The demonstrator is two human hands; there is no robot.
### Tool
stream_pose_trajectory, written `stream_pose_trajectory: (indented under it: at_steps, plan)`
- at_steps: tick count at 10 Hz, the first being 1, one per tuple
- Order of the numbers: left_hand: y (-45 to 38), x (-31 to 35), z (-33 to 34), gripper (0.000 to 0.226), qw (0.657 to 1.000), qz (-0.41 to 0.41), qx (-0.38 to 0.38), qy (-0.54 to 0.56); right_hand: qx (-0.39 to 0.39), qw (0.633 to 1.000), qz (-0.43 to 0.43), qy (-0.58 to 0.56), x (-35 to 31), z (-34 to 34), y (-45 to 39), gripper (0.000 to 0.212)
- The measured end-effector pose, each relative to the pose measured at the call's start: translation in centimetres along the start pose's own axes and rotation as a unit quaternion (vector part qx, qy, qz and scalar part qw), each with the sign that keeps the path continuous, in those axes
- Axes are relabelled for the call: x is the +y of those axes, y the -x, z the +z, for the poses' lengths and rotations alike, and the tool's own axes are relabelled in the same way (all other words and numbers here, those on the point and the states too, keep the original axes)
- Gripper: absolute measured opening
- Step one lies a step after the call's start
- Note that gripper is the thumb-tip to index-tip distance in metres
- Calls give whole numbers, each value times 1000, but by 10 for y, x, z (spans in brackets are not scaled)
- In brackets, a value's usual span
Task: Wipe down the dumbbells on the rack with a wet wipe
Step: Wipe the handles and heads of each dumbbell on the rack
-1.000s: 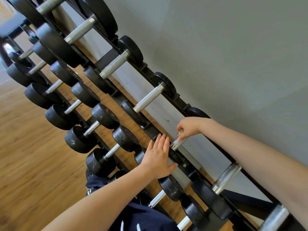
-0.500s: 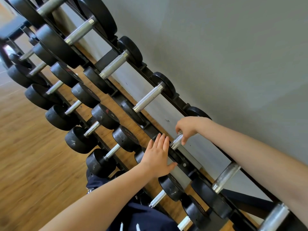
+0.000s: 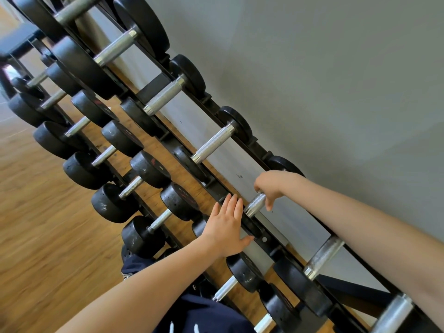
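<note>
head view: our right hand curls around the knurled handle of a top-rail dumbbell; no wipe is visible. our left hand lies flat on the rack rail. we'd twist fully round the knurling.

Dumbbells sit in two tiers on the rack along the wall.
I see my right hand on an upper-tier handle, my left hand flat just beside it, lower tier nearer me.

Black dumbbell heads, silver knurled handles; grey wall; brown wood-grain floor.
</note>
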State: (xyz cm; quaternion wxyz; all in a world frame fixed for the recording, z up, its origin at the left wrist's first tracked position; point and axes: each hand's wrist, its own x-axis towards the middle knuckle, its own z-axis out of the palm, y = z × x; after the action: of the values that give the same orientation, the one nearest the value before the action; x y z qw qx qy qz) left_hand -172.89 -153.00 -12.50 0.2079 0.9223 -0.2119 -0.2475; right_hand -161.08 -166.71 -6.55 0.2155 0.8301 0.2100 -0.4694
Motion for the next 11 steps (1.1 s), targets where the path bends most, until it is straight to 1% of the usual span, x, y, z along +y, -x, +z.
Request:
stream_pose_trajectory:
  at_steps: [1, 2, 3, 4, 5, 7, 8, 9, 10, 11]
  plan:
    - [0, -1, 1, 94, 1000, 3, 1, 4, 7, 995, -41, -93, -7, 2, 5, 62]
    - [0, -1, 1, 95, 1000, 4, 1, 7, 14, 989, -68, -131, -15, 6, 6, 54]
    - [0, -2, 0, 95, 1000, 7, -2, 1, 12, 991, -51, -124, -2, 3, 10, 48]
    - [0, -1, 0, 95, 1000, 3, -1, -1, 19, 1000, -1, -15, 6, -3, 7, 47]
    - [0, 0, -1, 94, 1000, 3, -3, -1, 6, 997, 17, 69, -3, -1, -3, 42]
    - [2, 0, 0, 95, 1000, 0, 1, -1, 24, 998, -41, 28, -21, 16, -5, 41]
    - [1, 1, -1, 95, 1000, -1, -2, -5, 74, 994, -38, -72, -12, 21, 5, 39]
    - [2, 2, 0, 95, 1000, -6, -1, -1, 170, 947, -22, -271, -4, 41, 18, 37]
    - [1, 3, 1, 94, 1000, -12, 2, 8, 316, 798, 5, -513, -14, 72, 33, 35]
    - [0, 4, 1, 95, 1000, -20, -3, 2, 392, 638, 99, -656, -26, 96, 41, 34]
